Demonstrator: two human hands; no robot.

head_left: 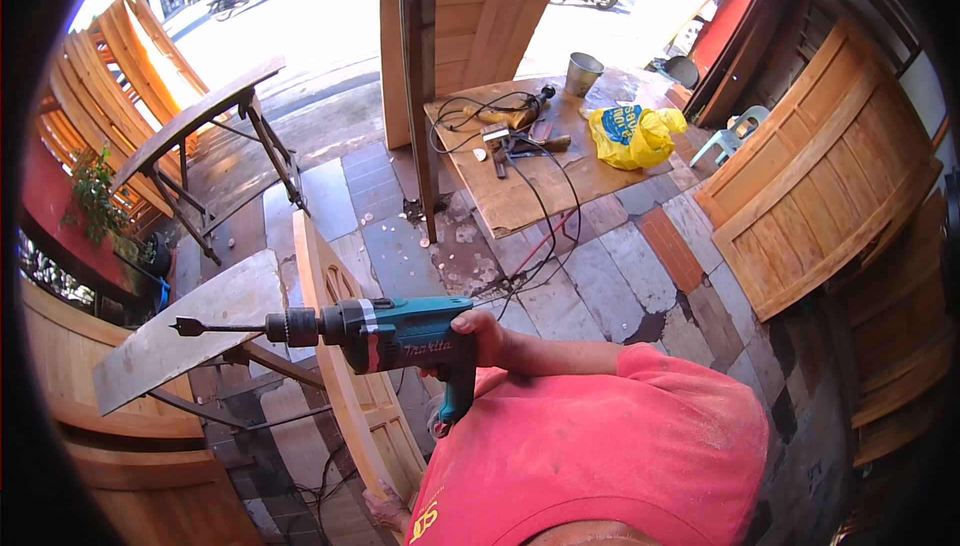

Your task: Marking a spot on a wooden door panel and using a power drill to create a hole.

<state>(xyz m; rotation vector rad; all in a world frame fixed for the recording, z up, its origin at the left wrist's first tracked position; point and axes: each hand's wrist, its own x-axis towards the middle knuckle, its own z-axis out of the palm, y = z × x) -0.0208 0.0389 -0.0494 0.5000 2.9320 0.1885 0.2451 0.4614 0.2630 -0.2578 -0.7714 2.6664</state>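
A teal and black power drill [415, 318] is gripped by its handle in my right hand [481, 339], in front of my red shirt. Held roughly level, the drill points left, and a dark spade bit [215, 327] sticks out of its chuck [292, 327]. Just behind the drill, a wooden panel door [342, 386] stands on its long edge, its narrow side facing up. Low in the view, my left hand [386, 506] is closed round the near end of this door. Some of its fingers are hidden. The bit tip is apart from the door.
A wooden table [470, 181] ahead carries corded power tools, a metal bucket [583, 74] and a yellow plastic bag [632, 136]. Black cords [545, 256] trail to the tiled floor. Trestle benches [200, 126] stand left. Wooden doors [815, 176] lean at right, near a pale green stool [735, 136].
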